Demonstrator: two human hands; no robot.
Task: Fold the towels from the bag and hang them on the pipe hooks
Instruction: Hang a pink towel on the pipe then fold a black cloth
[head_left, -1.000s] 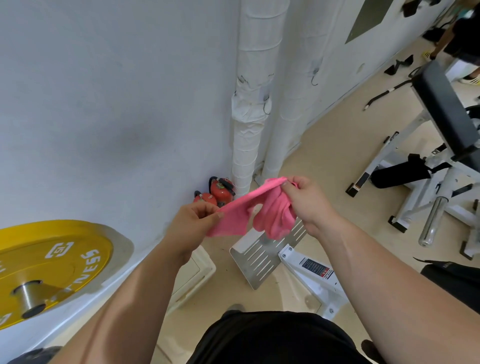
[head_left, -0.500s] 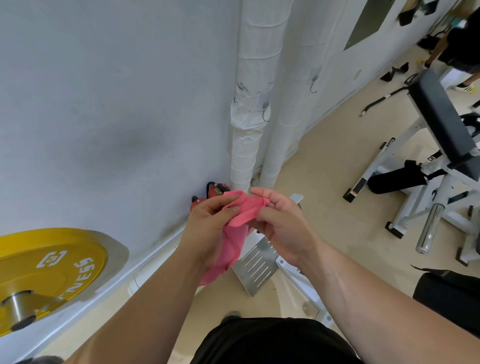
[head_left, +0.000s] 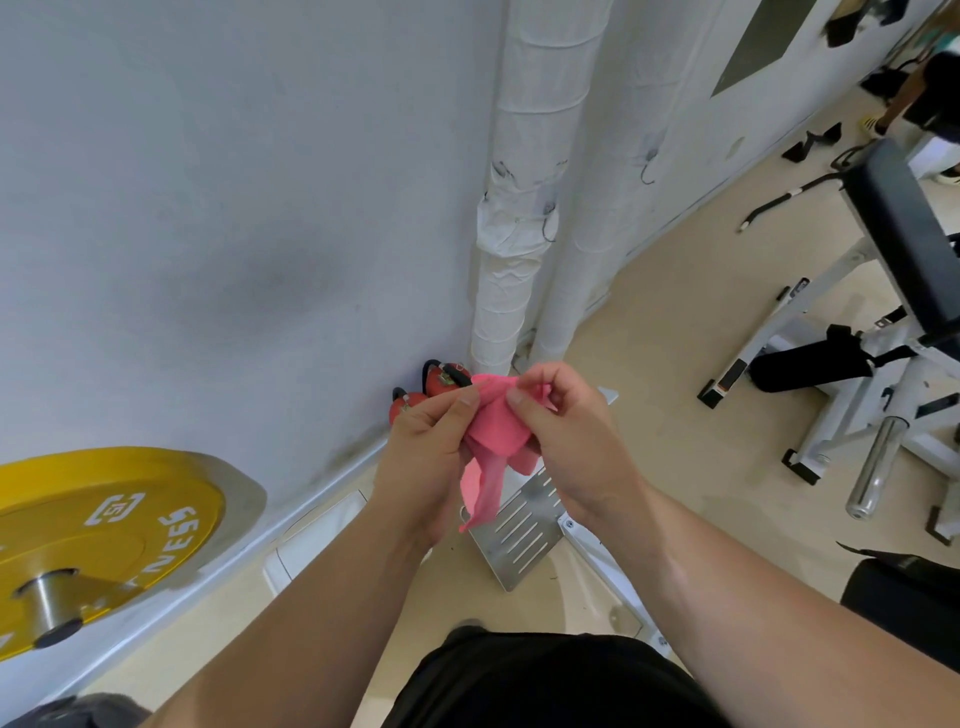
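1. Pink towel (head_left: 493, 441) sits bunched between both hands in mid-air, above a slotted metal footplate (head_left: 519, 530), with one loose tail hanging down.
2. Far left, a yellow weight plate (head_left: 104, 530) leans by the white wall (head_left: 234, 208).
3. The left hand (head_left: 426, 457) has its thumb and fingers clamped on the towel's upper left edge.
4. Behind the hands, two red fire extinguishers (head_left: 434, 387) stand at the foot of a wrapped white pipe (head_left: 519, 208) bearing a small hook (head_left: 548, 228).
5. The right hand (head_left: 566, 431) pinches the towel's top fold, fingers curled together.
6. A weight bench (head_left: 883, 322) stands at right.
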